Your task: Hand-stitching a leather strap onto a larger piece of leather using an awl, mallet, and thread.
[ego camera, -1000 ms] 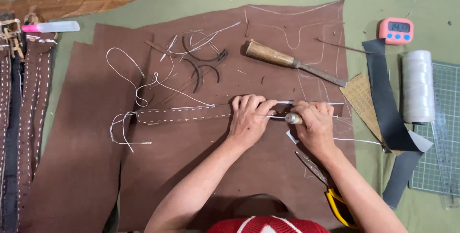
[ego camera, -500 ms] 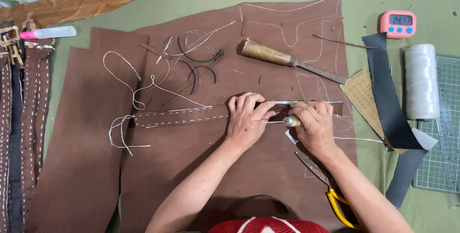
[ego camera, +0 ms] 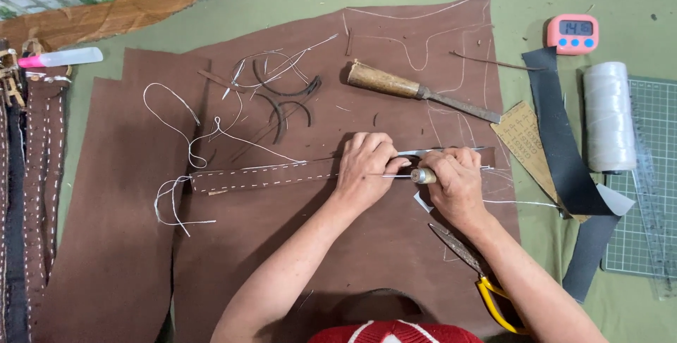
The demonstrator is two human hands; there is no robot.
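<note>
A narrow brown leather strap [ego camera: 261, 176] with white stitching lies across a large brown leather sheet [ego camera: 338, 244]. My left hand [ego camera: 365, 167] presses down on the strap's right part, fingers curled over it. My right hand [ego camera: 455, 177] grips a small awl with a rounded metal butt [ego camera: 423, 176], its thin shaft pointing left toward my left fingers. A metal ruler [ego camera: 441, 151] lies just behind both hands. White thread [ego camera: 176, 195] trails from the strap's left end.
A wooden-handled chisel [ego camera: 416, 93] and curved leather scraps [ego camera: 282, 96] lie farther back. Yellow-handled pliers [ego camera: 479, 279] rest by my right forearm. A pink timer [ego camera: 572, 33], a white thread spool [ego camera: 608, 116], dark strips [ego camera: 564, 152] and a cutting mat [ego camera: 652, 188] sit right. Stitched belts [ego camera: 35, 174] lie left.
Both hands stay on the strap with only slight shifts; the awl remains against the leather. The view moved a little.
</note>
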